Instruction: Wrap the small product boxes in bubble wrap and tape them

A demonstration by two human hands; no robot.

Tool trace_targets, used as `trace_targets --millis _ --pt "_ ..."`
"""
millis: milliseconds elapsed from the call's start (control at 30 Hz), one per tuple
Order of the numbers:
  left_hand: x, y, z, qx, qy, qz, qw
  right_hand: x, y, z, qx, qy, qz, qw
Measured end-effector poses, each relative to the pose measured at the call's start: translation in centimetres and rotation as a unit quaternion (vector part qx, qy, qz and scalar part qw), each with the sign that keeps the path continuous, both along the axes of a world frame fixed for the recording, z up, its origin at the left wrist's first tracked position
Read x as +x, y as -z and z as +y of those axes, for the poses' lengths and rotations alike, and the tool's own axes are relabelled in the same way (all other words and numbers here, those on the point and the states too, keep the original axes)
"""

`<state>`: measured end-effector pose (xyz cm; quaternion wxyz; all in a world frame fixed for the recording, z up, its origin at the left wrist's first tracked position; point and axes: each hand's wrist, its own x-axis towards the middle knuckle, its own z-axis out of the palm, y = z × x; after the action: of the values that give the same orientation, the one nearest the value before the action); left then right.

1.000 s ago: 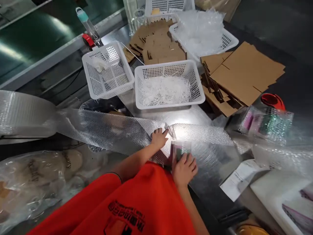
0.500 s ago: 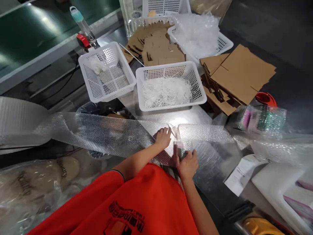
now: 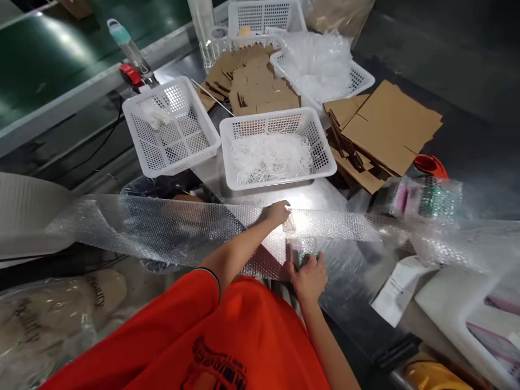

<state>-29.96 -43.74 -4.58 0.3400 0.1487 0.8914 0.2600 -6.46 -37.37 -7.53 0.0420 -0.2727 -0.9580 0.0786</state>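
Observation:
A long strip of bubble wrap (image 3: 154, 230) stretches across the metal bench in front of me. At the strip's far edge, my left hand (image 3: 279, 213) has its fingers curled in, closed on the wrap. Nearer my body, my right hand (image 3: 310, 279) grips a small pink and green box (image 3: 301, 250), thumb on the left and fingers on its near right side. The box lies against the strip's near edge, with bubble wrap over part of it. My right palm hides the box's near end.
The wrap's large roll (image 3: 32, 214) stands at the left. Beyond the strip are a basket of white shredded filler (image 3: 278, 183), another white basket (image 3: 176, 168) and flat cardboard pieces (image 3: 390, 127). Bubble-wrapped boxes (image 3: 441, 200) and a red tape dispenser (image 3: 430, 165) lie right.
My left hand has moved slightly right along the wrap's far edge, and the raised fold there now lies flatter. My right hand stays at the box. The whole view has shifted a little.

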Motion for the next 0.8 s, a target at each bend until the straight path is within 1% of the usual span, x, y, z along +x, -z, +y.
trace_targets --millis 100,133,167,200,233,300,367,400,467,533,667,733,800 --pt "2.3 0.6 -2.1 0.107 -0.035 0.075 0.991 -0.2 -0.3 -0.2 -0.002 0.005 -0.003 1.000" --pt "3.4 0.8 -3.0 0.134 -0.038 0.112 0.984 -0.3 -0.5 -0.2 -0.005 0.005 -0.009 1.000" --pt "4.7 1.0 -4.0 0.143 -0.025 0.147 0.978 -0.4 -0.7 -0.3 -0.008 0.005 -0.015 1.000" --pt "6.0 1.2 -5.0 0.135 0.005 0.173 0.976 -0.4 -0.9 -0.2 -0.012 0.006 -0.022 1.000" --pt "7.3 1.5 -5.9 0.116 0.046 0.186 0.975 -0.5 -1.1 -0.2 -0.018 0.006 -0.029 0.999" --pt "9.7 2.3 -7.5 0.069 0.152 0.190 0.968 -0.6 -1.4 0.3 -0.028 0.009 -0.040 0.999" --pt "11.2 3.1 -8.3 0.018 0.234 0.188 0.954 -0.6 -1.4 1.1 -0.034 0.019 -0.046 0.998" --pt "11.6 3.4 -8.5 -0.001 0.261 0.190 0.947 -0.5 -1.4 1.6 -0.036 0.024 -0.046 0.998" --pt "11.8 3.8 -8.3 -0.030 0.290 0.195 0.937 -0.5 -1.1 2.6 -0.038 0.030 -0.038 0.998" --pt "11.4 3.6 -7.7 -0.045 0.300 0.199 0.932 -0.3 -0.8 3.4 -0.040 0.032 -0.027 0.998" --pt "9.9 2.5 -5.8 -0.063 0.273 0.217 0.935 -0.1 -0.5 3.8 -0.046 0.031 -0.016 0.998" --pt "9.2 2.1 -4.9 -0.077 0.265 0.218 0.936 -0.1 -0.7 3.7 -0.053 0.019 -0.024 0.998" --pt "8.7 2.0 -4.2 -0.097 0.266 0.212 0.935 -0.1 -1.1 3.5 -0.055 0.010 -0.027 0.998"
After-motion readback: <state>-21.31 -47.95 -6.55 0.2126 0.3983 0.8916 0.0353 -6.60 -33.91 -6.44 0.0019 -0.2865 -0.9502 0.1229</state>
